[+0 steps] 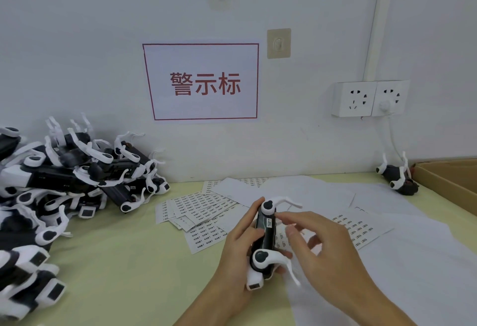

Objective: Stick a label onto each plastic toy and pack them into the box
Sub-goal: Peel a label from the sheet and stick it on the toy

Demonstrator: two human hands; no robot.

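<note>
Left hand (238,245): grip wrapped round the black plastic toy with white curved arms (265,235), held upright above the yellow-green bench (124,261), thumb on the toy's left side.
Right hand (322,250): grip released, fingers (285,216) extended toward the toy's right edge, blurred; contact with the toy cannot be told.
Small white printed label (268,223): lying on the black face of the held toy, just below its upper white arm joint.
Label sheets with rows of small printed stickers (201,209): spread on the bench behind the toy, overlapping.
Blank white backing sheets (413,248): spread under and right of the hands.
Heap of black-and-white plastic toys (64,178): piled at bench left, against the wall.
Single black-and-white toy (398,177): on the bench at far right, just beside the brown cardboard box (449,178).
Wall sign with red border and red characters (204,82): above the sheets.
2 white wall sockets (369,98): right of the sign.
</note>
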